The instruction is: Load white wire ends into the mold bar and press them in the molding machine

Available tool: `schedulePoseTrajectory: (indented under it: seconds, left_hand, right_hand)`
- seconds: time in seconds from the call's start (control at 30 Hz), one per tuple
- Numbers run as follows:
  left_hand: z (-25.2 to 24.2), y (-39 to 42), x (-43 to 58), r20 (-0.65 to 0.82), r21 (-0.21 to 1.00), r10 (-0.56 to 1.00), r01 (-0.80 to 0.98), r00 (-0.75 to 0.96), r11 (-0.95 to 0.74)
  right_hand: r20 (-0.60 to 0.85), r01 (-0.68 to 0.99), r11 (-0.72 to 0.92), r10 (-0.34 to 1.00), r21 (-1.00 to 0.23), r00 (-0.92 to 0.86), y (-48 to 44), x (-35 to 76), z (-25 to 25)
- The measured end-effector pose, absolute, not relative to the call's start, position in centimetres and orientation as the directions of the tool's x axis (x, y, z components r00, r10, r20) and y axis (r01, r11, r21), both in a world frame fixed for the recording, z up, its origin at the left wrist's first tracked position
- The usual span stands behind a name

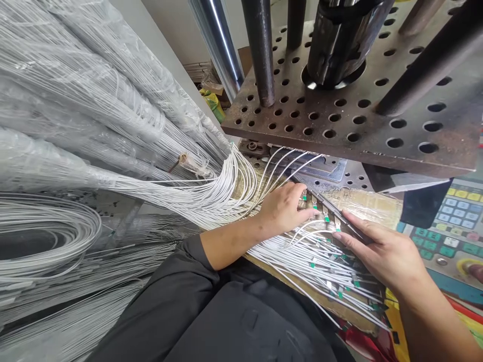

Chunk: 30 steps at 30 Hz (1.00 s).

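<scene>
A narrow dark metal bar [329, 205] lies slantwise below the press, with a row of white cable ends with small green parts [326, 219] along its near side. My left hand [281, 207] is curled at the bar's far left end, thumb and fingers closing around it and the nearest cable ends. The far fingertips are partly hidden. My right hand [388, 251] grips the bar's near right end between thumb and forefinger. Many loose white cables [302, 256] with green and silvery tips spread below my hands on a brown board [281, 266].
A heavy perforated steel plate [339, 120] with thick columns overhangs the work. A button panel [449, 221] stands at the right, with part of another hand [476, 271] beside it. Plastic-wrapped cable bundles [94, 90] and a coiled cable bunch [85, 236] fill the left.
</scene>
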<state>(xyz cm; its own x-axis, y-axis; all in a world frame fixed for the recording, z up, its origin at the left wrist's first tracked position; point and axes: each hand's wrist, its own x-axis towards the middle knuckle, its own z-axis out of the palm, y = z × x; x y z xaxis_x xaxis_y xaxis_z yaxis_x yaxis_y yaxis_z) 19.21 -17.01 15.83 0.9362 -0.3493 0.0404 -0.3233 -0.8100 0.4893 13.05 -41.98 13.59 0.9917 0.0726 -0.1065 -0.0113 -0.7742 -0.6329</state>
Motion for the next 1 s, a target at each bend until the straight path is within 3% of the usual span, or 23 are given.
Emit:
schedulePoseTrajectory:
  seconds: [0.27, 0.43, 0.63, 1.0]
  left_hand:
    - [16.0, -16.3, 19.1, 0.040, 0.469, -0.404, -0.374, 0.914, -0.800]
    - [16.1, -16.2, 18.9, 0.039, 0.454, -0.405, -0.378, 0.913, -0.807]
    - [16.3, -16.0, 18.7, 0.029, 0.456, -0.429, -0.394, 0.903, -0.798]
    - [14.9, -15.8, 18.5, 0.195, 0.432, -0.467, -0.502, 0.863, -0.749]
  right_hand:
    - [-0.154, -0.034, -0.777, 0.081, -0.628, 0.985, -41.8, 13.1, 14.9]
    - [-0.051, 0.072, -0.809, 0.125, -0.584, 0.991, -41.5, 13.0, 15.0]
    - [-0.042, 0.079, -0.832, 0.121, -0.549, 0.992, -40.9, 12.9, 15.0]
    - [-0.026, 0.079, -0.841, 0.109, -0.535, 0.994, -40.8, 12.6, 14.8]
